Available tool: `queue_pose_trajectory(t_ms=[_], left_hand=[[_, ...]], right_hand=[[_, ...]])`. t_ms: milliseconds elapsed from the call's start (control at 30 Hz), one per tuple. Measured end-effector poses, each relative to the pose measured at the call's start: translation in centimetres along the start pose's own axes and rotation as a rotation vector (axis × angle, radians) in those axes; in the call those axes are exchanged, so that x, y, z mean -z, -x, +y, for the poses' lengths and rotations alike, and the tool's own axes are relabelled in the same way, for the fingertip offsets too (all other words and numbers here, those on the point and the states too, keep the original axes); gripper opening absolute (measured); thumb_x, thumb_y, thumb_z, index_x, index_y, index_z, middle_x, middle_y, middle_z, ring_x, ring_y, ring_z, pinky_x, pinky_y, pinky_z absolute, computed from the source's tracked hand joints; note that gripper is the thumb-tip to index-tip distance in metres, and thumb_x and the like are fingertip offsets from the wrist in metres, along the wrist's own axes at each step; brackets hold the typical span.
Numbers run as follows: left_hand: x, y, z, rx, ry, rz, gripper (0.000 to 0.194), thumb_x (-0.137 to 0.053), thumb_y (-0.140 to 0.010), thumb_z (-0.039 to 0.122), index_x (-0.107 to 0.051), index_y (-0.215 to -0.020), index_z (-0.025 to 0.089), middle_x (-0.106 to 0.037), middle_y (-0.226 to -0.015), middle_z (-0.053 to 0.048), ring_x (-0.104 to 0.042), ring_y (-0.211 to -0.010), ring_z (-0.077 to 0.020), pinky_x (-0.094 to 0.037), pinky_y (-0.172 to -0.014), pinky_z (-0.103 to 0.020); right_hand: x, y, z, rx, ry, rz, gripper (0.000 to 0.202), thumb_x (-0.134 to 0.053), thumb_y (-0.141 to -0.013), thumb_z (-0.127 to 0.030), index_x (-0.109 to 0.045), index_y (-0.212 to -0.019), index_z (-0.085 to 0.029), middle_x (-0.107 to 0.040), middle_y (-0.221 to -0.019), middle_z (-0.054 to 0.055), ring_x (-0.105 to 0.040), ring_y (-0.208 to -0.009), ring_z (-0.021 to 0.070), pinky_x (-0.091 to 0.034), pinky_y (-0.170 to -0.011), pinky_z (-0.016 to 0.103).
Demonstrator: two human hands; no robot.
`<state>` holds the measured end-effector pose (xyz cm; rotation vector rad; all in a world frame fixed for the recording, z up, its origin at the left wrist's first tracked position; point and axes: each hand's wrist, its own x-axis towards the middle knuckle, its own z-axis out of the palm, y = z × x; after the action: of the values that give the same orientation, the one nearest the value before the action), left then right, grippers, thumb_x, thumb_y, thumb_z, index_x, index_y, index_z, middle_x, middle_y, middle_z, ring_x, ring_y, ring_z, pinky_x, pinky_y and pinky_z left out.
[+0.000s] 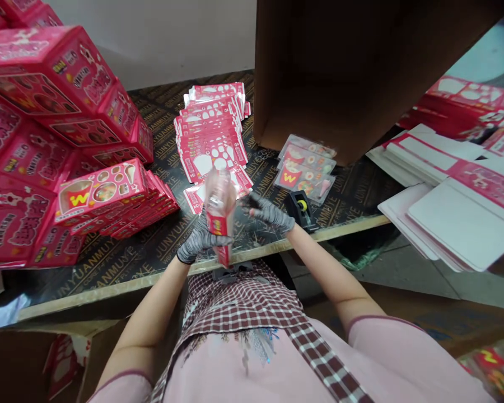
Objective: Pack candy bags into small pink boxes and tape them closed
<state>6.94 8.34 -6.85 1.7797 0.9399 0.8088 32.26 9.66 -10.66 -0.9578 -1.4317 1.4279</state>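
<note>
In a grey glove, my left hand [202, 238] is wrapped round a clear plastic pack with a red and yellow card [218, 224], held upright near the table's front edge. My right hand [269, 212], gloved as well, is just right of the pack, apart from it, fingers spread and somewhat blurred. Behind the pack lies a fanned row of pink printed cards [212, 131]. A black tape dispenser [301, 210] with a yellow core stands beside my right hand. Several clear packs with printed pictures [304, 168] overlap behind the dispenser.
Pink boxes [46, 73] are piled high on the left, with a leaning row of flatter boxes [105, 190] before them. An open cardboard box [319, 73] stands at the back. White and pink flat sheets [462, 218] are stacked at the right.
</note>
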Motion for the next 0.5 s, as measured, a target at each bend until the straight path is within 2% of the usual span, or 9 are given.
queue_pose_trajectory(t_ms=[67,100,167,233,300,333,400,467,500], left_hand=[[-0.1,-0.5,0.7,-0.009,0.253,-0.021,0.101,-0.064,-0.071,0.089,-0.057,-0.144,0.019,-0.073,-0.122,-0.015,-0.066,-0.121,-0.0379,-0.054,-0.106,-0.059],[-0.2,-0.8,1.0,-0.012,0.342,0.010,0.097,-0.065,-0.073,0.086,-0.057,-0.144,0.021,-0.073,-0.124,-0.015,-0.067,-0.120,-0.0366,-0.056,-0.104,-0.055],[-0.4,-1.4,1.4,-0.012,0.470,0.118,0.089,-0.076,-0.074,0.073,-0.055,-0.145,0.024,-0.070,-0.133,-0.014,-0.066,-0.124,-0.0346,-0.057,-0.105,-0.049],[-0.6,-2.0,1.2,-0.010,0.459,0.238,0.087,-0.081,-0.075,0.064,-0.052,-0.148,0.025,-0.068,-0.139,-0.012,-0.065,-0.127,-0.0321,-0.056,-0.106,-0.045],[-0.8,-2.3,0.2,0.002,0.424,0.307,0.087,-0.078,-0.079,0.064,-0.049,-0.150,0.024,-0.064,-0.145,-0.013,-0.063,-0.130,-0.0308,-0.055,-0.108,-0.044],[-1.0,-2.3,-0.4,0.011,0.415,0.295,0.088,-0.075,-0.080,0.067,-0.047,-0.151,0.024,-0.061,-0.148,-0.013,-0.062,-0.132,-0.0306,-0.055,-0.109,-0.044],[-1.4,-2.0,-1.9,0.042,0.403,0.176,0.091,-0.072,-0.080,0.070,-0.046,-0.153,0.022,-0.059,-0.150,-0.015,-0.062,-0.132,-0.0308,-0.054,-0.110,-0.045],[-2.1,-1.5,-3.4,0.092,0.376,0.049,0.090,-0.077,-0.078,0.067,-0.051,-0.149,0.019,-0.063,-0.147,-0.015,-0.063,-0.130,-0.0310,-0.054,-0.111,-0.047],[-2.4,-1.1,-4.1,0.116,0.364,0.023,0.086,-0.080,-0.076,0.063,-0.054,-0.146,0.019,-0.065,-0.144,-0.015,-0.064,-0.129,-0.0309,-0.053,-0.112,-0.048]], right_hand=[[-0.4,0.4,-0.6,-0.016,0.029,-0.081,0.083,-0.083,-0.071,-0.070,-0.067,-0.135,-0.021,-0.073,-0.122,0.010,-0.068,-0.115,0.0265,-0.055,-0.104,0.043],[-0.5,0.6,-0.9,-0.028,0.045,-0.085,0.078,-0.082,-0.071,-0.070,-0.071,-0.128,-0.019,-0.074,-0.120,0.010,-0.069,-0.113,0.0281,-0.055,-0.103,0.045],[-0.7,1.1,-1.8,-0.046,0.080,-0.016,0.067,-0.081,-0.074,-0.069,-0.075,-0.117,-0.018,-0.076,-0.115,0.010,-0.071,-0.108,0.0299,-0.057,-0.098,0.047],[-0.7,1.4,-2.5,-0.051,0.122,0.085,0.058,-0.080,-0.076,-0.065,-0.076,-0.111,-0.019,-0.078,-0.112,0.010,-0.072,-0.105,0.0306,-0.059,-0.094,0.047],[-0.6,1.4,-2.7,-0.064,0.160,0.175,0.051,-0.078,-0.078,-0.061,-0.075,-0.107,-0.020,-0.078,-0.111,0.010,-0.073,-0.104,0.0307,-0.060,-0.093,0.047],[-0.6,1.4,-2.5,-0.073,0.176,0.233,0.047,-0.077,-0.079,-0.060,-0.075,-0.106,-0.021,-0.078,-0.111,0.010,-0.073,-0.104,0.0305,-0.060,-0.094,0.048],[-0.7,1.3,-2.0,-0.084,0.205,0.357,0.043,-0.073,-0.081,-0.060,-0.074,-0.103,-0.023,-0.078,-0.109,0.010,-0.073,-0.104,0.0303,-0.060,-0.096,0.049],[-0.8,1.4,-1.3,-0.077,0.233,0.440,0.045,-0.071,-0.080,-0.064,-0.073,-0.101,-0.024,-0.078,-0.108,0.011,-0.073,-0.107,0.0305,-0.059,-0.100,0.051],[-0.8,1.4,-1.0,-0.073,0.243,0.454,0.047,-0.071,-0.078,-0.066,-0.073,-0.099,-0.024,-0.078,-0.107,0.011,-0.073,-0.107,0.0310,-0.059,-0.101,0.052]])
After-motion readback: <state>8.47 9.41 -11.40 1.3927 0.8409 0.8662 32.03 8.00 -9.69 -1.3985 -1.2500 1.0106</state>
